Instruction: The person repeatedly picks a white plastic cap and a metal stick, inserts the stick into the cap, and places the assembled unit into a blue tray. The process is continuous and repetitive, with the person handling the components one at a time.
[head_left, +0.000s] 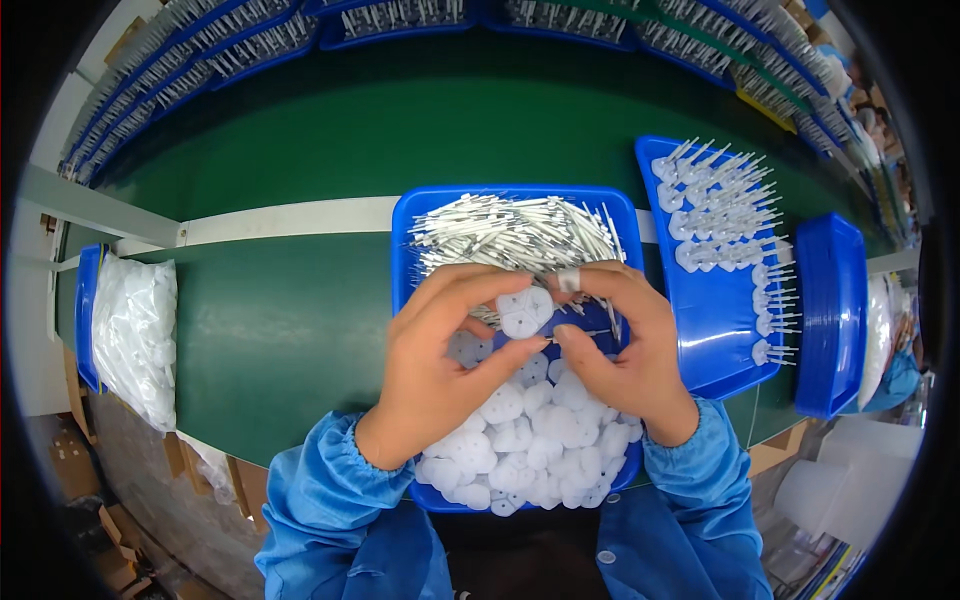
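Note:
My left hand (435, 345) pinches a translucent white plastic disc (524, 312) with small holes, held up over a blue tray (403, 230). Close against it, my right hand (635, 340) is closed at thumb and fingers around a thin rod, mostly hidden by the fingers. White tape wraps one right finger. Many slim white rods with grey metal ends (500, 228) fill the tray's far part. Heaped in its near part are loose translucent discs (535, 440), below both hands.
Right of the tray, a blue tray (715, 345) holds rows of discs with rods attached. Stacked blue trays (832, 315) stand farther right. A clear bag of white parts (140, 335) lies at the left on the green table (280, 330). Filled blue trays (400, 28) line the far edge.

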